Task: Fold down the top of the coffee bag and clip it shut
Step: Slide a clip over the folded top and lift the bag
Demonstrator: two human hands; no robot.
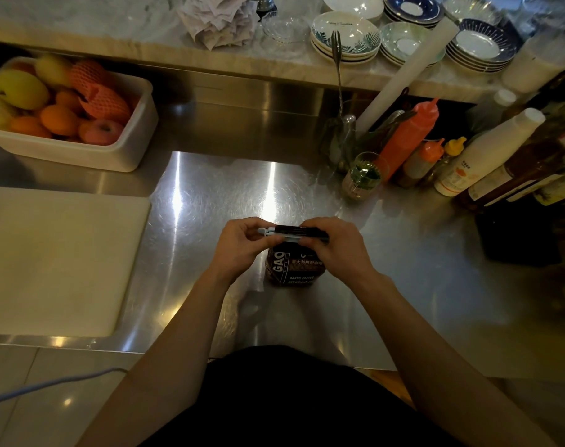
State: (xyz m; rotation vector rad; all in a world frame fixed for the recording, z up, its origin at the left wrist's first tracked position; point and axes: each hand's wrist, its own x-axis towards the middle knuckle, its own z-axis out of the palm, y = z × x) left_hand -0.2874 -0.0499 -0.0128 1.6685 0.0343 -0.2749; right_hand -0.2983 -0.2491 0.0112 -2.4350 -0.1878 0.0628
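Note:
A dark brown coffee bag point(294, 269) with white lettering stands upright on the steel counter point(210, 195), near its front edge. Its top is folded over into a dark flat strip. A pale, long bag clip point(274, 233) lies along that folded top, its hinge end sticking out to the left. My left hand point(242, 245) pinches the clip's left end. My right hand point(334, 245) presses on the clip and folded top from the right. Whether the clip is latched is hidden by my fingers.
A white cutting board point(58, 259) lies at the left. A white tub of fruit point(65, 108) stands at the back left. Squeeze bottles point(410, 137), sauce bottles and a glass point(363, 175) crowd the right. Stacked bowls and plates point(345, 37) fill the raised marble shelf behind.

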